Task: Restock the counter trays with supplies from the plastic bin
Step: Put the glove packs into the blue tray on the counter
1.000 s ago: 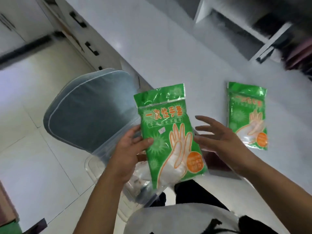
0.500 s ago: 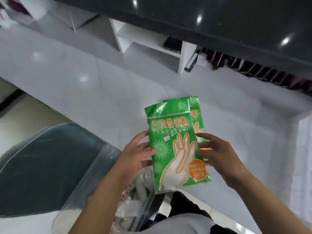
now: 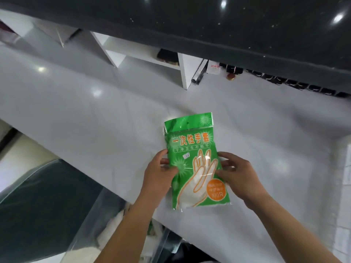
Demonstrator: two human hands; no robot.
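A green packet of disposable gloves (image 3: 193, 149) with an orange hand outline lies on the white counter (image 3: 95, 118), near its front edge. My left hand (image 3: 159, 173) grips the packet's left side, and my right hand (image 3: 239, 177) grips its right side. A second green packet seems to lie right under it, only a thin edge showing at the top left. The clear plastic bin (image 3: 106, 215) stands below the counter edge at the lower left, its dark lid (image 3: 38, 202) tilted open beside it.
White shelf dividers (image 3: 182, 71) stand at the back of the counter under a dark overhang (image 3: 209, 21). A row of small dark bottles (image 3: 284, 80) lines the back right. A white raised edge (image 3: 341, 186) bounds the counter on the right.
Both hands carried the packet from above the bin onto the counter, over the second packet that lay there. The right hand, open a second ago, now grips the packet. The view swung up and right.
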